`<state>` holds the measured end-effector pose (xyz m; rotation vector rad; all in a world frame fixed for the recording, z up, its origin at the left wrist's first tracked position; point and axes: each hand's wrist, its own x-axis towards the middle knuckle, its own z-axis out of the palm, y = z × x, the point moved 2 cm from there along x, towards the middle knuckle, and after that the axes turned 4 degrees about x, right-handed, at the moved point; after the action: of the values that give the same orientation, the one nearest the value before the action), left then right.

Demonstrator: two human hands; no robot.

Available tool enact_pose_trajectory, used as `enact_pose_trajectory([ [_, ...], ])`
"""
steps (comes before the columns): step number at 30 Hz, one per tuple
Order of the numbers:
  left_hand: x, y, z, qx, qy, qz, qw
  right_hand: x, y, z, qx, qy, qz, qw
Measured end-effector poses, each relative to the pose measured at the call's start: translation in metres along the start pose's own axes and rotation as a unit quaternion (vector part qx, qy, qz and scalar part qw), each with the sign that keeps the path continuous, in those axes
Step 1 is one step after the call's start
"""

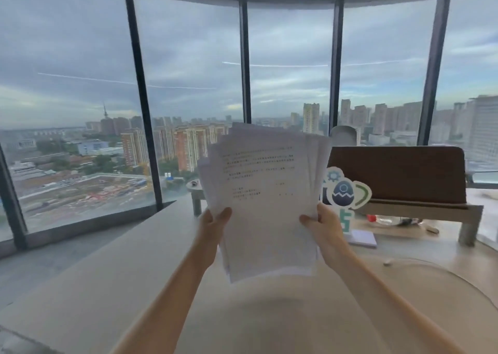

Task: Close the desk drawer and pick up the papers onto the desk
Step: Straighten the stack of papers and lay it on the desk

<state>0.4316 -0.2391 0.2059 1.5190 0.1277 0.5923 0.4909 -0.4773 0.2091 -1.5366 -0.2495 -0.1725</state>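
Note:
A fanned stack of white printed papers (pixel 264 192) stands upright above the pale desk (pixel 129 278), its lower edge just over the desktop. My left hand (pixel 214 225) grips the stack's left edge with the thumb on the front sheet. My right hand (pixel 322 225) grips the right edge the same way. Both forearms reach up from the bottom of the view. No drawer shows in this view.
A wooden monitor riser (pixel 420 209) with a dark brown panel (pixel 396 174) stands at the back right. A cartoon egg cutout (pixel 347 190), a white notepad (pixel 362 237), a red-capped bottle (pixel 382 220) and a thin cable (pixel 436 266) lie near it. Floor-to-ceiling windows run behind the desk.

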Motion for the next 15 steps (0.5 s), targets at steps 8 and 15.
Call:
enact_pose_trajectory([
  [8,0.055,-0.058,0.027,-0.019,-0.030,-0.006,0.999,0.052,0.063,-0.007,-0.042,0.028,0.016,0.999],
  [15,0.064,-0.068,0.032,0.012,-0.040,-0.007,0.999,0.062,0.078,-0.001,0.000,-0.008,0.026,1.000],
])
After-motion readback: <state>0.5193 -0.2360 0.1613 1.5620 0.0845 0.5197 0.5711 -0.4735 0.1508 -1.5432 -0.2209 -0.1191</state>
